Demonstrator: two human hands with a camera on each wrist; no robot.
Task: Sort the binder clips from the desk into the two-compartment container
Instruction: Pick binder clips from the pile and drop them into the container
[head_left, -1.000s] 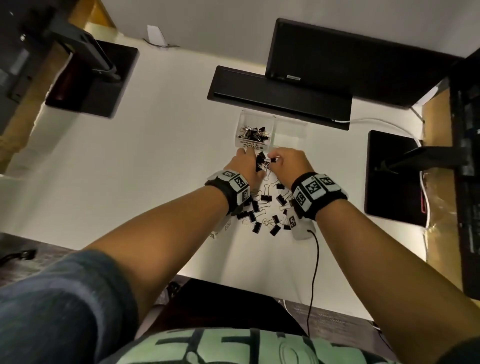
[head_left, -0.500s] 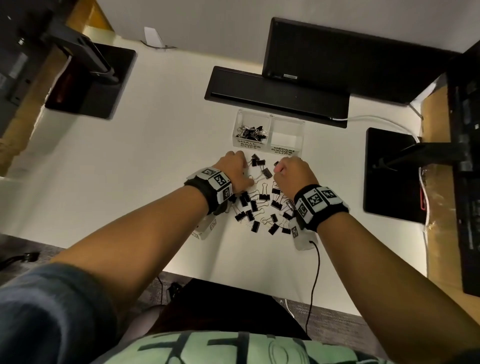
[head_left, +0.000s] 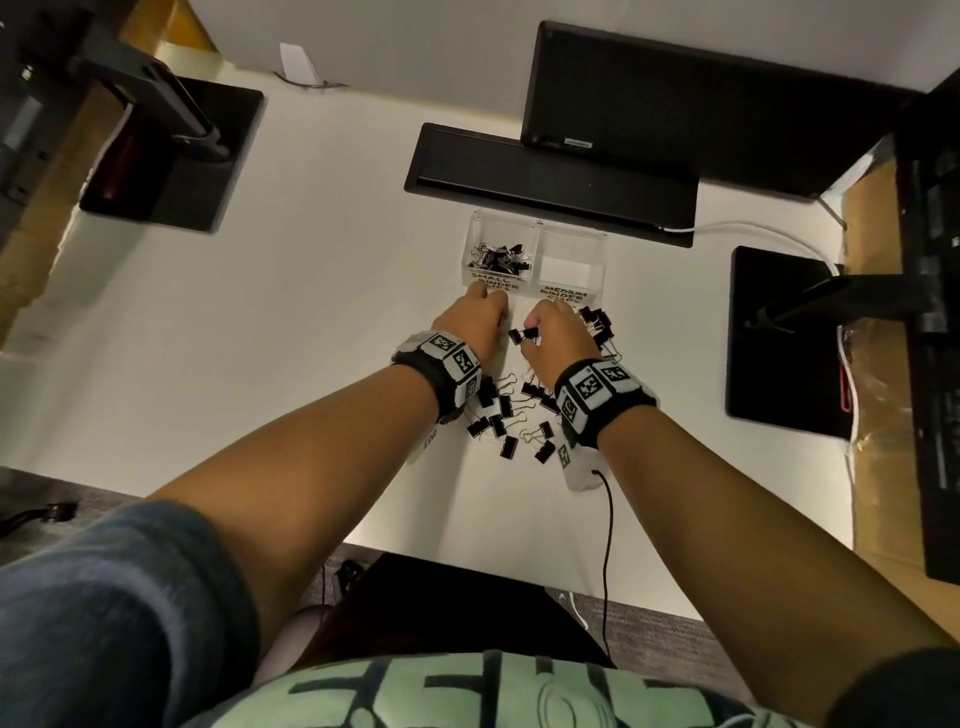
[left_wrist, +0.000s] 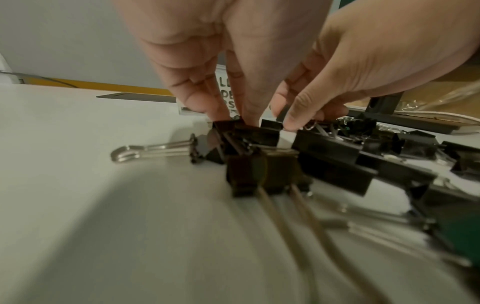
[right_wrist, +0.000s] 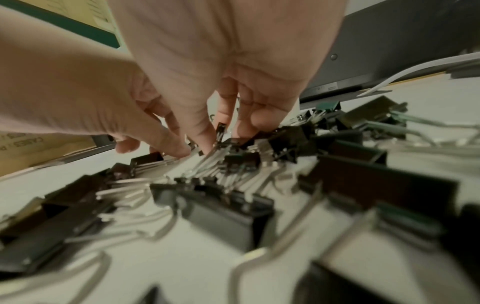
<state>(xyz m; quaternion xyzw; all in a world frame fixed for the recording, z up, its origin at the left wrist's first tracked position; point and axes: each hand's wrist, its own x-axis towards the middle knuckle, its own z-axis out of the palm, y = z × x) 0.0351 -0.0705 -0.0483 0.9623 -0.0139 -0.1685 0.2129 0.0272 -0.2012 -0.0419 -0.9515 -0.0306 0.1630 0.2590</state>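
A clear two-compartment container (head_left: 535, 228) stands at the back of the white desk; its left bin holds small black binder clips (head_left: 500, 257), and its right bin (head_left: 571, 267) looks bare. Black binder clips (head_left: 506, 415) lie scattered under both wrists, with more to the right (head_left: 597, 322). My left hand (head_left: 488, 300) sits just in front of the container. In the left wrist view this hand (left_wrist: 231, 121) pinches a small black clip (left_wrist: 257, 133) at the pile's edge. My right hand (head_left: 535, 325) pinches a small black clip (right_wrist: 221, 128) between thumb and finger.
A black monitor base (head_left: 550, 182) and monitor (head_left: 701, 114) stand right behind the container. Another black stand base (head_left: 779, 338) is to the right, one more (head_left: 171, 156) at the far left. A white cable (head_left: 748, 228) runs along the back right.
Both hands have moved forward from the middle of the pile toward the container's front. A small clip now shows at my right thumb.
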